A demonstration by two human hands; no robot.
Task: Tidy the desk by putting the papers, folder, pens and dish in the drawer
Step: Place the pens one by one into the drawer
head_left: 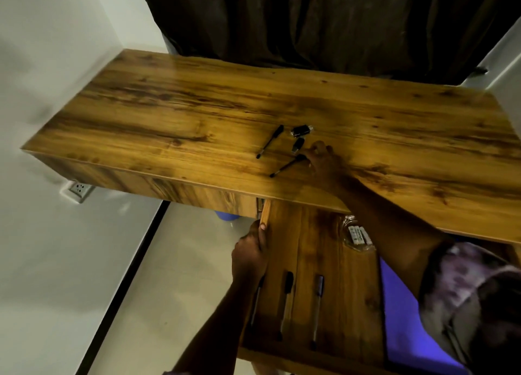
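Two black pens lie on the wooden desk (197, 115): one pen (270, 141) to the left, another pen (287, 166) nearer the front edge. My right hand (322, 160) rests on the desk with its fingertips at the cap end of the nearer pen; whether it grips the pen is unclear. The drawer (332, 290) is pulled out below the desk edge. My left hand (252, 250) grips the drawer's left side wall. Inside the drawer lie three pens (287, 301), a glass dish (356, 238) holding batteries, and a purple folder (403, 312) at the right.
Two small black USB-like items (301, 130) lie on the desk just beyond my right hand. A dark curtain (324, 22) hangs behind the desk. White walls stand at the left, with a wall socket (79, 189) low down. A blue object (225, 216) sits under the desk.
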